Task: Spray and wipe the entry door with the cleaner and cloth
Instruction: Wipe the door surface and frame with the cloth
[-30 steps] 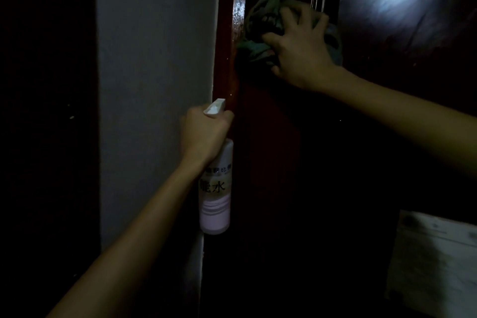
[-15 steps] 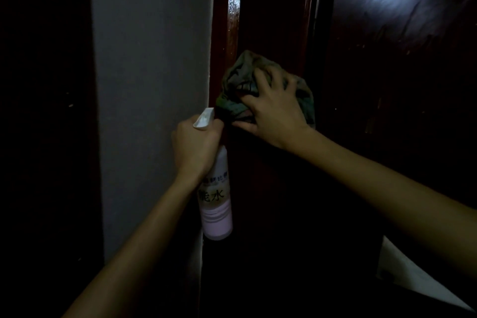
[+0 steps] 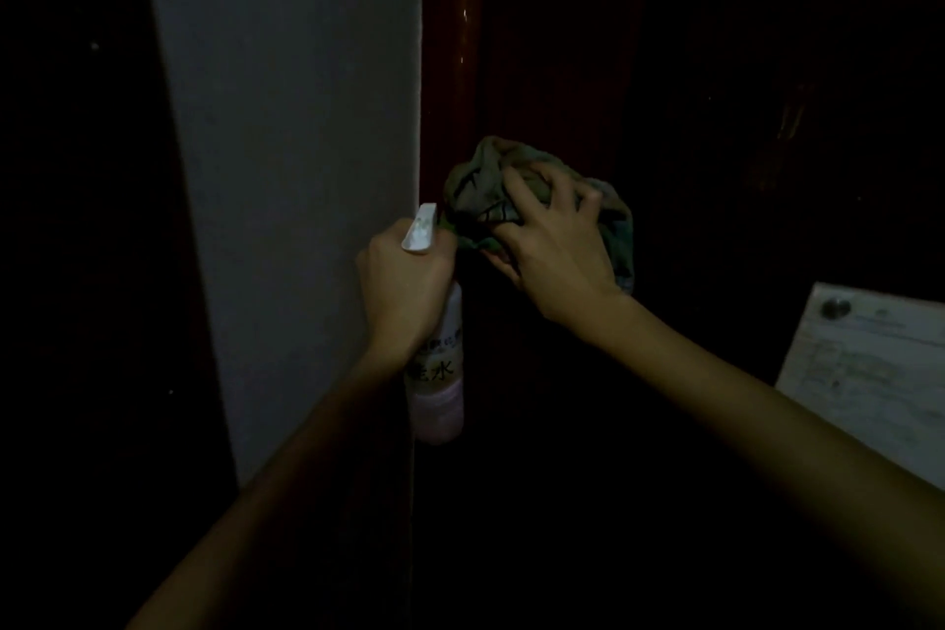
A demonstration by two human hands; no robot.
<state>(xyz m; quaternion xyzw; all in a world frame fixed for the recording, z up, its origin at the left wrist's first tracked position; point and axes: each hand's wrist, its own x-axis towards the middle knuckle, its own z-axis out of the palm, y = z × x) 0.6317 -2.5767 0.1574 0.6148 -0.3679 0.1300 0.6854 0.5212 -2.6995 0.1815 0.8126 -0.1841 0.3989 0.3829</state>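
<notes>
The scene is dim. My right hand presses a crumpled green-grey cloth against the dark red-brown door, fingers curled into the cloth. Just to its left, my left hand grips the neck of a white and pink spray bottle, held upright beside the glossy red door frame. The white nozzle sticks up above my fist, almost touching the cloth.
A pale grey wall runs down the left of the frame. A white printed sheet is pinned to the door at the lower right. The far left and the bottom are too dark to read.
My right hand has wiped the cloth down the door's left edge, from high up to level with the bottle's nozzle. The left hand with the bottle has stayed roughly in place.
</notes>
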